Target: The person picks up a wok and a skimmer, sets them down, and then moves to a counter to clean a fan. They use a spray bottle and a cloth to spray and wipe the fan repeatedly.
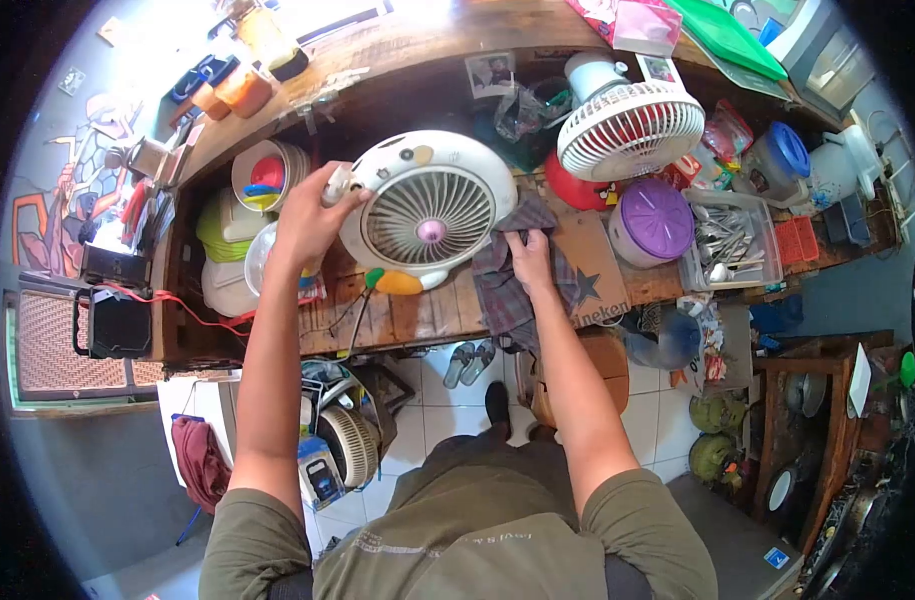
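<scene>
A white animal-shaped fan (433, 150) with a pink hub, a round grille and an orange carrot shape at its base stands on the wooden counter (443, 312). At the fan's upper left edge, the fingers of my left hand (318, 215) are closed around a white ear-like knob (339, 183). My right hand (531, 262) grips a grey plaid cloth (500, 290) at the fan's right side. The cloth's upper part touches the fan's rim, and the rest hangs toward the counter's front edge.
Behind on the right is a second white fan (631, 130). Nearby are a purple-lidded tub (658, 222), a cutlery bin (730, 240) and a flattened cardboard piece (590, 262). Bowls (268, 172) stand at left. A cable (359, 320) hangs over the front edge.
</scene>
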### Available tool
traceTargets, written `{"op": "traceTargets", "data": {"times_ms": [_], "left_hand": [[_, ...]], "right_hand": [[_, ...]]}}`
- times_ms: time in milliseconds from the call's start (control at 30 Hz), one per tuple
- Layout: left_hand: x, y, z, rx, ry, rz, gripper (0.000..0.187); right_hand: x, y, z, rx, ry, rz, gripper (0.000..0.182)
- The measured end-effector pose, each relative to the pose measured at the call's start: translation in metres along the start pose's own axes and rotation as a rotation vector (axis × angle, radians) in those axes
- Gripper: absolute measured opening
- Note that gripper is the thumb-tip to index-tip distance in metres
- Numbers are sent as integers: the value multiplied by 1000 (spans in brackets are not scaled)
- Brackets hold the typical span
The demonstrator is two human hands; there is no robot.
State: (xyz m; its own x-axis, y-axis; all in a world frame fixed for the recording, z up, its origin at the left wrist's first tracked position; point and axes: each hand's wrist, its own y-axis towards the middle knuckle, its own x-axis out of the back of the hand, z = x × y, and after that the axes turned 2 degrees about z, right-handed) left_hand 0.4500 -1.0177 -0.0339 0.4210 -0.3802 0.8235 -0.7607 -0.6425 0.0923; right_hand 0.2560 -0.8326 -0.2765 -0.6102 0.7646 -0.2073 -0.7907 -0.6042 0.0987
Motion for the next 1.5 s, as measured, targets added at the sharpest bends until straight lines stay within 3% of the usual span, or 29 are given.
{"op": "traceTargets", "data": {"times_ms": [233, 333, 400, 467, 533, 600, 700, 867, 933, 1000, 1067, 1200, 1333, 1433, 1500], "left_hand": [[-1, 4, 13, -3, -74, 3, 39], [-2, 4, 14, -31, -98, -17, 40], [-3, 2, 19, 11, -105, -11, 40], [-1, 2, 21, 47, -115, -10, 40], [-2, -1, 20, 41, -114, -50, 40], [-2, 3, 30, 61, -147, -38, 39], [-3, 4, 27, 52, -182, -7, 37], [0, 5, 22, 18, -184, 12, 37], [1, 4, 16, 129, -103, -10, 36], [-1, 7, 30, 123, -165, -13, 36], [-3, 9, 33, 117, -234, -15, 35], [-2, 8, 33, 47, -248, 56, 35], [2, 13, 35, 24, -238, 55, 35], [0, 15, 46, 36, -311, 69, 36], [1, 16, 56, 34, -323, 84, 36]], "right_hand": [[-10, 8, 7, 103, -208, 67, 30], [-29, 15, 25, 114, -148, -112, 36], [-40, 23, 23, -56, -259, -308, 44], [-40, 25, 21, -45, -263, -304, 48], [-27, 14, 27, 55, -215, -103, 46], [-17, 7, 21, 40, -314, -62, 38], [-9, 3, 8, 163, -105, 110, 28], [-34, 25, 20, 120, -325, -190, 33], [-29, 24, 25, 44, -153, -62, 34], [-14, 17, 16, -15, -266, -31, 31], [0, 0, 24, 181, -254, 224, 30], [13, -11, 20, 39, -235, 347, 36], [24, -9, 11, 105, -283, 424, 38], [37, -11, -10, -308, 89, 383, 36], [35, -10, -6, -312, 190, 334, 37]]}}
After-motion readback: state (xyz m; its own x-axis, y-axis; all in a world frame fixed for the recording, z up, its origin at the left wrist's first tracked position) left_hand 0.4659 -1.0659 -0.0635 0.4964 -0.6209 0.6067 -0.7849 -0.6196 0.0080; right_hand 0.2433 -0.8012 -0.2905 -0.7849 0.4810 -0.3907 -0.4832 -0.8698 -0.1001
